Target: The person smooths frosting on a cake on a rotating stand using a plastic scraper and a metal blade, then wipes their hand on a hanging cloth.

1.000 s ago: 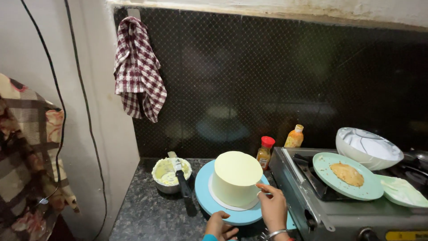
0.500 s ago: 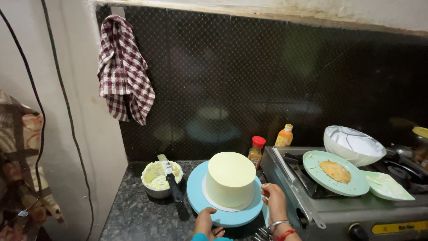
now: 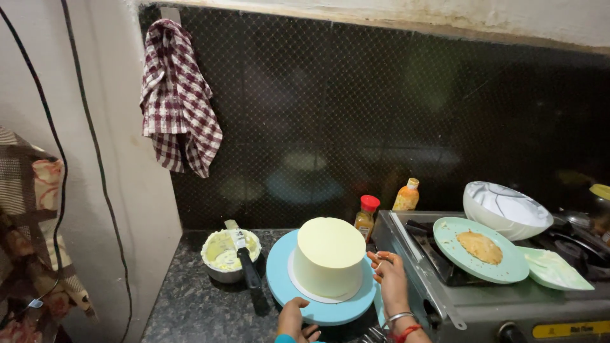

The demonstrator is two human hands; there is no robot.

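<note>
A tall round cake (image 3: 329, 256) coated in pale yellow cream stands on a light blue turntable (image 3: 284, 286) on the dark counter. My left hand (image 3: 295, 318) rests on the turntable's front rim, thumb on its edge. My right hand (image 3: 390, 278) is at the cake's right side with fingers spread, next to the turntable's edge; it holds nothing that I can see. Left of the turntable sits a small bowl of cream (image 3: 221, 255) with a black-handled spatula (image 3: 242, 256) lying across it.
A stove (image 3: 470, 305) stands at the right with a green plate bearing a brown disc (image 3: 480, 247), a white bowl (image 3: 504, 209) and another green plate (image 3: 553, 269). Two small bottles (image 3: 365, 215) stand behind the cake. A checked cloth (image 3: 179, 99) hangs on the wall.
The view has shifted, so the scene sits more to the right. My left hand has come to the turntable's front rim, and my right hand has opened beside the cake.
</note>
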